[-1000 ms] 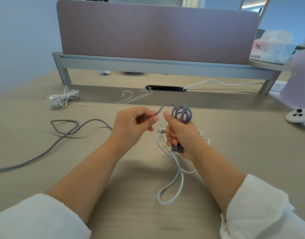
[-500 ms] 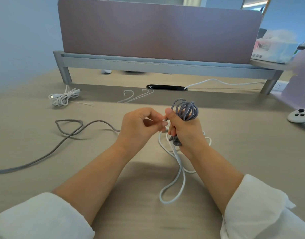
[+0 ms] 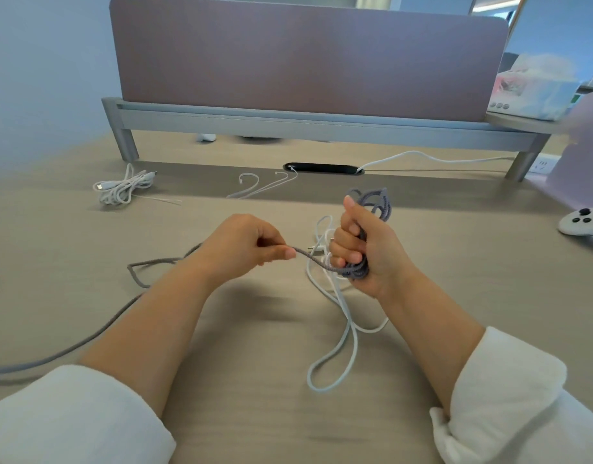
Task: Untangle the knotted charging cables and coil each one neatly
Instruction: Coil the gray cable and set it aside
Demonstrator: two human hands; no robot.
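My right hand grips a coil of grey braided cable upright above the desk; loops stick out above and below the fist. My left hand pinches the same grey cable's free strand just left of the coil. That strand trails behind my left wrist and runs along the desk to the left edge. A white cable lies in loose loops on the desk under and in front of my right hand. Whether it is caught in the grey coil is hidden by my fingers.
A bundled white cable lies at the back left. Thin white wires lie near a black cable slot. A grey shelf riser with a mauve divider spans the back. A white game controller sits at the right.
My left hand has pulled away leftward from the coil, drawing a grey strand out toward the coil's bottom. My right hand has shifted slightly right with the coil. The trailing grey cable slid closer.
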